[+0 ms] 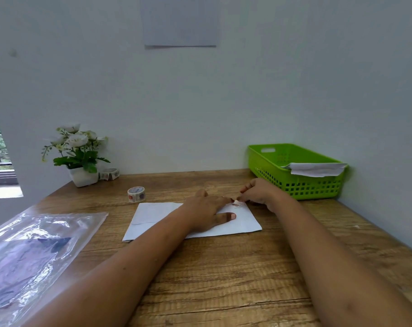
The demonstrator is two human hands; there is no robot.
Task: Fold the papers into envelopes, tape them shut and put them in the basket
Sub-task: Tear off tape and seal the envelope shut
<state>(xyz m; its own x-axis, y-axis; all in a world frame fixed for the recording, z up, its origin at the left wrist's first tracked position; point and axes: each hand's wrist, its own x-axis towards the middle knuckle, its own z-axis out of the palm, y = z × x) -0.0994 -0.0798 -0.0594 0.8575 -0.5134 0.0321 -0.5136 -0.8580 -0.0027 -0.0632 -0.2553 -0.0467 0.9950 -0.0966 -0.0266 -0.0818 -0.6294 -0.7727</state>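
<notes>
A white folded paper envelope [153, 215] lies flat on the wooden desk [224, 279]. My left hand [207, 212] presses flat on it, fingers spread, index fingertip at its far right edge. My right hand [257, 192] pinches a small patterned piece of tape [236, 204] at that same edge, touching the left fingertip. A patterned tape roll [136, 194] stands just beyond the envelope's far left corner. The green plastic basket [294, 185] sits at the back right against the wall, with a white folded paper [316, 169] resting in it.
A clear plastic bag [30, 256] with dark contents lies at the left front. A potted white flower plant [78, 154] stands at the back left with a second tape roll [109, 173] beside it. Walls close the back and right.
</notes>
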